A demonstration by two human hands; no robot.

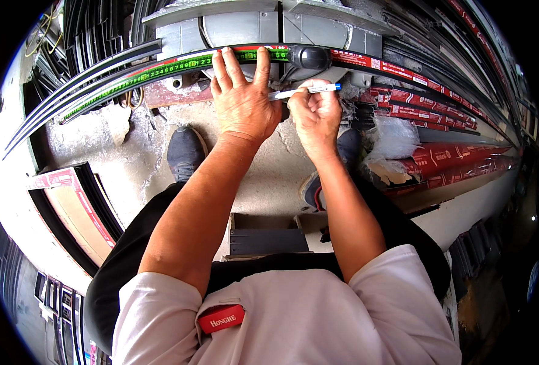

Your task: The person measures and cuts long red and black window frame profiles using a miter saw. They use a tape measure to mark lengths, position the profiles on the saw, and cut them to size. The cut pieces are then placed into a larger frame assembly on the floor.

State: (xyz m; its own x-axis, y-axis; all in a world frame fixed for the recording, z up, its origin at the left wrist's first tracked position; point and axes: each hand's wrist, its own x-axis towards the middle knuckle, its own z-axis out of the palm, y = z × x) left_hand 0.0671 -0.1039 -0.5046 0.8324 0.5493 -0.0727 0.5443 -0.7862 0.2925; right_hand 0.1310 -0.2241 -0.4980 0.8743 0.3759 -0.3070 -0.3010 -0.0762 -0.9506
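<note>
Head view: the left hand (pixel 242 100) lies flat, fingers spread, pressing a green measuring tape (pixel 160 70) down onto a long dark profile strip (pixel 87 76) that runs across the bench of a grey cutting machine (pixel 245 24). The palm-down spread looks meant to keep the tape from sliding or curling off the narrow strip while a mark is taken. The tape runs from the far left of the bench toward its middle, where it passes under the fingertips and stops near a dark round knob (pixel 311 58).

The right hand (pixel 315 112) is curled around a white pen with a blue cap (pixel 306 91), gripped low with the tip pointing left toward the left hand's thumb, just beside the tape's edge; holding it close to the other hand probably steadies the tip for a fine mark.

To the right of the machine, red-wrapped profile bundles (pixel 452 155) lie stacked lengthwise on the floor, alongside the working line. At lower left a flat carton with dark strips (pixel 74 213) rests on the concrete floor (pixel 129 164). 2 dark shoes (pixel 185 152) stand close under the bench's near edge
</note>
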